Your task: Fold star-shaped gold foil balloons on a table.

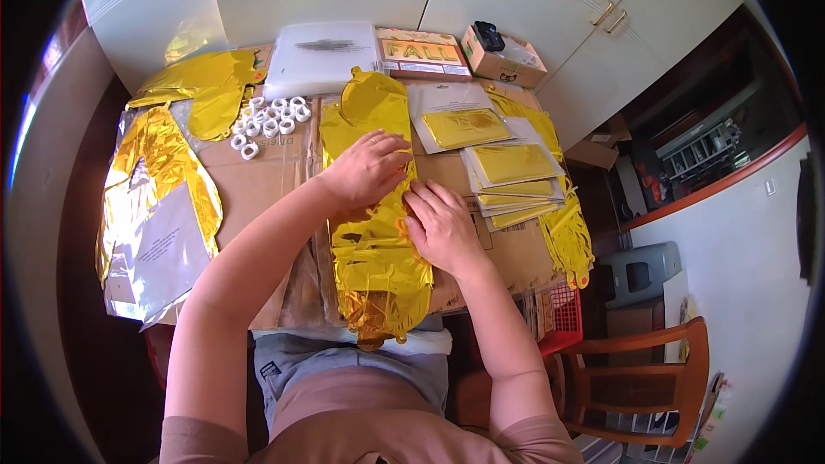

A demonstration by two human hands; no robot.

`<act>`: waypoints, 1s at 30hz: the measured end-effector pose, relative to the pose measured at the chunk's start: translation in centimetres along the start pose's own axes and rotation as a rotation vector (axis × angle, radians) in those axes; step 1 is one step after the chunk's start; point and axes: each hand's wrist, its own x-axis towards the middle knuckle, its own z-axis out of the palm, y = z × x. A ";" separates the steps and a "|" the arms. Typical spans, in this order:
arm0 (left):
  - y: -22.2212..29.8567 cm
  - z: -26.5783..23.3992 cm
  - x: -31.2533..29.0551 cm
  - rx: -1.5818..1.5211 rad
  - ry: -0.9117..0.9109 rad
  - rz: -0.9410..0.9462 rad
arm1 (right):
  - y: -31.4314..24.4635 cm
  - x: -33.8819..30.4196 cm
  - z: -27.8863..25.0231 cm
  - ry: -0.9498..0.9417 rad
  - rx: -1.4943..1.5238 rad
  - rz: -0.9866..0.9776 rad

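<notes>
A flat, uninflated gold foil balloon (378, 253) lies lengthwise before me, its near end hanging slightly past the table edge. My left hand (368, 170) rests across its middle, palm down, fingers stretched toward the right. Just below and to the right, my right hand (440, 222) lies on the balloon's right edge with its fingers extended and thumb apart. Creases run across the foil near both hands. Right of them is a stack of packets with folded gold foil (516, 163); a single foil packet (467, 128) lies above it.
Cardboard (258, 206) covers the table. White rings of tape or ribbon (271, 127) sit left of the balloon. More gold foil (176, 150) and clear bags (159, 249) lie at left. Clear plastic sleeves (320, 56), a flat printed box (423, 53) and an open carton (505, 56) line the back.
</notes>
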 end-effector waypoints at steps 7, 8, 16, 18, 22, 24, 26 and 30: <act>0.6 1.2 -0.2 0.032 -0.065 0.029 | 0.0 -0.2 0.3 0.010 -0.030 -0.008; 0.5 1.4 -0.2 0.021 -0.066 0.020 | 0.1 -0.1 0.2 0.006 -0.026 -0.006; 0.7 1.1 -0.3 -0.008 -0.068 -0.014 | 0.1 -0.2 0.4 -0.004 -0.019 0.003; 0.7 1.1 -0.3 -0.012 -0.075 -0.023 | 0.2 -0.2 0.4 -0.004 -0.014 0.001; 0.9 1.1 -0.3 -0.017 -0.075 -0.058 | 0.0 -0.1 0.1 -0.011 -0.002 0.008; 0.7 1.3 -0.5 -0.019 -0.085 -0.059 | -0.2 -0.3 -0.2 -0.028 0.011 0.014; 0.4 1.5 -0.7 -0.021 -0.089 -0.060 | -0.4 -0.5 -0.6 -0.036 0.052 0.016; 0.5 1.7 -0.8 -0.015 -0.095 -0.069 | -0.2 -2.2 -1.2 -0.046 0.197 0.039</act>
